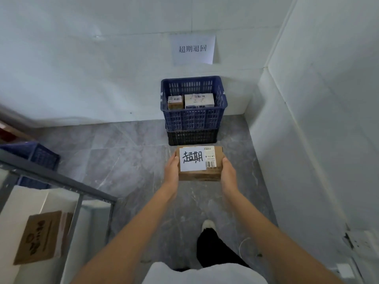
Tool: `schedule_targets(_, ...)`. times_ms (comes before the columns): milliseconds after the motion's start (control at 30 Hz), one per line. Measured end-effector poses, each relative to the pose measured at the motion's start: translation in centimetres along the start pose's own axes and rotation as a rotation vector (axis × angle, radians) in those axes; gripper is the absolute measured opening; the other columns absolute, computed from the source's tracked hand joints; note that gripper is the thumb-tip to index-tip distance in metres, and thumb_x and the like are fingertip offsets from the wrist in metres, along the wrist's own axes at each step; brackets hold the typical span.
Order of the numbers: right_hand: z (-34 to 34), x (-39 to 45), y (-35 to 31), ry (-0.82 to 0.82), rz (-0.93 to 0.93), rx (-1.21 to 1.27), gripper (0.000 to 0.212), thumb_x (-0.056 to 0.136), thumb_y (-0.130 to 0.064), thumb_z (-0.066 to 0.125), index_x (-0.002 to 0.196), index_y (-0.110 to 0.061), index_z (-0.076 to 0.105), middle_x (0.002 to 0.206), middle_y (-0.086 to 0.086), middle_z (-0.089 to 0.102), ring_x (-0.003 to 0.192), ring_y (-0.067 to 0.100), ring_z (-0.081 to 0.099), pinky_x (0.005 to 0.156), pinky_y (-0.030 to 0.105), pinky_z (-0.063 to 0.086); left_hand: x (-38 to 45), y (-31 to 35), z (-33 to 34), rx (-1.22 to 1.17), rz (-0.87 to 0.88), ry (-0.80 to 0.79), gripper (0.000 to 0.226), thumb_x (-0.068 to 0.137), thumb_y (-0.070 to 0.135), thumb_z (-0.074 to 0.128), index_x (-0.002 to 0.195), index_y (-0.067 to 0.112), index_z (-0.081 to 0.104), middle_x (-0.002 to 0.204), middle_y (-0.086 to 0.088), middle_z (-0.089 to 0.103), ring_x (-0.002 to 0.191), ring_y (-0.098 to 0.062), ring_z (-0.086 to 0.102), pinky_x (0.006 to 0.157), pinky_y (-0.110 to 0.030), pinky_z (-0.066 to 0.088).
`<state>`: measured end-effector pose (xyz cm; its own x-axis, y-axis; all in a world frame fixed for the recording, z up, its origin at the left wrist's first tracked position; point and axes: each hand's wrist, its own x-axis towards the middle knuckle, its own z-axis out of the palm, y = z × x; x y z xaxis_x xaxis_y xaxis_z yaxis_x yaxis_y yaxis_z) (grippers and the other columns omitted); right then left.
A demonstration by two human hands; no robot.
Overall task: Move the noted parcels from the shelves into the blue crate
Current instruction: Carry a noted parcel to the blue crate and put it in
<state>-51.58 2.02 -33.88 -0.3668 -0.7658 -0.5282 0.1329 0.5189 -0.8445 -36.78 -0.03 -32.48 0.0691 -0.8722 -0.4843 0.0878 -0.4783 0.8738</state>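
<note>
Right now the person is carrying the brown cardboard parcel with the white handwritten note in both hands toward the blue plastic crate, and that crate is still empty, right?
Not quite: the head view shows the blue plastic crate already holds two boxes. The rest stands: both hands carry the brown cardboard parcel toward it.

A brown cardboard parcel [200, 163] carries a white note [191, 159] with black handwriting. The slatted crate [193, 103] is dark blue, stacked on a black crate [192, 137]; the floor [123, 160] is grey-veined marble.
</note>
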Motion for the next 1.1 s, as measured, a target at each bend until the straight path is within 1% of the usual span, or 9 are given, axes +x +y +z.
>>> schedule_targets(100,0.1,4.8,-3.0,-0.036,-0.005,-0.036,0.046,0.105,-0.035,0.026,0.136,-0.020,0.056,0.125,0.003,0.065,0.111,0.016,0.059,0.088,0.027,0.041,4.1,2.5,2.3,0.013,0.008,0.029,0.042,0.104,0.020,0.028,0.139,0.020,0.051,0.125,-0.004,0.065,0.113,-0.020,0.062,0.100,-0.038,0.048)
schedule_targets(233,1.1,10.7,-6.8,-0.080,-0.025,-0.058,0.046,0.105,-0.032,0.024,0.140,-0.024,0.052,0.126,0.002,0.064,0.113,0.015,0.058,0.090,0.027,0.042,9.5,5.2,4.3,0.013,0.026,0.049,0.043,0.104,0.015,0.027,0.141,0.018,0.048,0.126,-0.005,0.064,0.110,-0.019,0.063,0.078,-0.019,0.053)
schedule_targets(367,3.2,16.5,-8.7,-0.120,0.002,-0.100,0.047,0.104,-0.036,0.023,0.144,-0.027,0.047,0.134,0.001,0.060,0.120,0.016,0.056,0.103,0.034,0.043,15.2,7.3,5.3,-0.017,0.000,0.068,0.042,0.104,0.014,0.028,0.139,0.015,0.050,0.120,-0.005,0.066,0.097,-0.013,0.064,0.067,-0.015,0.053)
schedule_targets(633,10.0,28.7,-14.5,-0.115,0.090,-0.090,0.047,0.105,-0.035,0.024,0.139,-0.021,0.052,0.129,0.004,0.062,0.117,0.017,0.057,0.078,0.022,0.044,29.9,11.1,5.1,-0.037,-0.103,0.059,0.038,0.105,0.020,0.026,0.130,0.017,0.055,0.115,-0.007,0.066,0.083,-0.005,0.061,0.054,-0.008,0.049)
schedule_targets(700,11.5,31.3,-15.8,-0.097,0.116,-0.091,0.047,0.104,-0.036,0.027,0.140,-0.018,0.051,0.134,0.005,0.059,0.121,0.019,0.054,0.090,0.027,0.044,33.2,12.5,5.1,-0.010,-0.145,0.079,0.034,0.105,0.025,0.030,0.128,0.018,0.054,0.117,-0.005,0.065,0.091,-0.009,0.062,0.064,-0.010,0.052)
schedule_targets(800,13.2,35.6,-17.5,-0.068,0.199,-0.065,0.045,0.104,-0.038,0.033,0.138,-0.016,0.052,0.136,0.002,0.056,0.124,0.019,0.052,0.107,0.036,0.040,38.1,14.2,5.6,0.006,-0.214,0.111,0.041,0.102,0.033,0.036,0.138,0.015,0.042,0.134,-0.004,0.055,0.122,-0.020,0.051,0.104,-0.033,0.043)
schedule_targets(900,14.7,39.2,-19.0,-0.062,0.245,-0.027,0.041,0.103,-0.036,0.038,0.133,-0.015,0.057,0.130,0.001,0.060,0.119,0.018,0.055,0.107,0.037,0.041,42.2,15.2,6.4,0.014,-0.276,0.123,0.034,0.099,0.031,0.042,0.125,0.009,0.047,0.121,-0.006,0.060,0.110,-0.019,0.056,0.102,-0.037,0.043)
schedule_targets(1000,16.2,43.6,-19.6,-0.082,0.255,-0.044,0.045,0.099,-0.041,0.042,0.133,-0.017,0.057,0.132,0.001,0.061,0.122,0.018,0.056,0.110,0.042,0.041,46.5,15.4,7.3,0.060,-0.329,0.117,0.056,0.089,0.049,0.045,0.133,0.016,0.045,0.130,-0.005,0.058,0.116,-0.020,0.055,0.107,-0.043,0.040)
schedule_targets(1100,17.5,48.8,-19.8,-0.100,0.296,-0.035,0.039,0.099,-0.039,0.048,0.128,-0.017,0.060,0.129,0.000,0.062,0.120,0.017,0.056,0.109,0.040,0.041,50.6,16.5,8.0,0.055,-0.355,0.179,0.040,0.102,0.034,0.037,0.137,0.014,0.036,0.128,-0.003,0.048,0.119,-0.019,0.044,0.102,-0.031,0.031)
